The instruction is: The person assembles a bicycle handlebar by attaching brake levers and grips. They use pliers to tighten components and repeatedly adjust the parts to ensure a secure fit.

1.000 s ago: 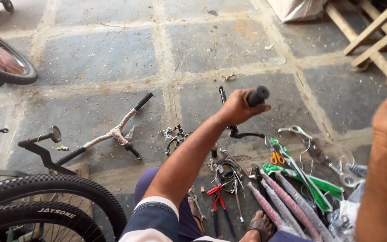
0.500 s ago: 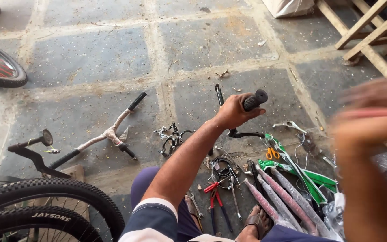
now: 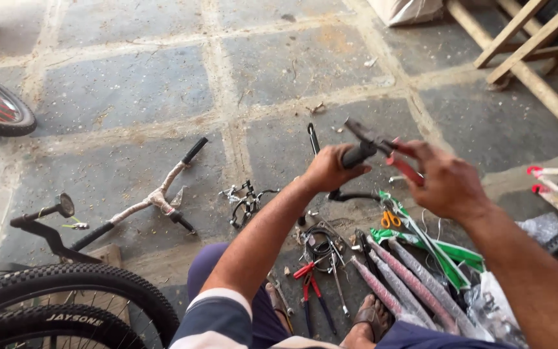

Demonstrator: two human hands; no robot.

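Inspector: Grey stone paving (image 3: 130, 90) with sandy joints forms the work surface. Where are the hands?

Technician: Left hand (image 3: 330, 169) is closed in a fist around a black rubber handlebar grip (image 3: 358, 155), held above the floor. Right hand (image 3: 444, 181) pinches red-handled metal pliers (image 3: 382, 145); the nose rests at the grip's end.

Inspector: Nearby items?

Technician: A paper-wrapped handlebar (image 3: 156, 197) lies on the floor to the left; red-handled cutters (image 3: 311, 287) and green-wrapped frame tubes (image 3: 434, 249) lie below the hands; a black knobbly tyre (image 3: 66, 287) sits at lower left.

Inspector: Risks?

Technician: Probably slippage. The pliers could skid off the rubber and nip the left fingers, since both hands work unsupported in mid-air.
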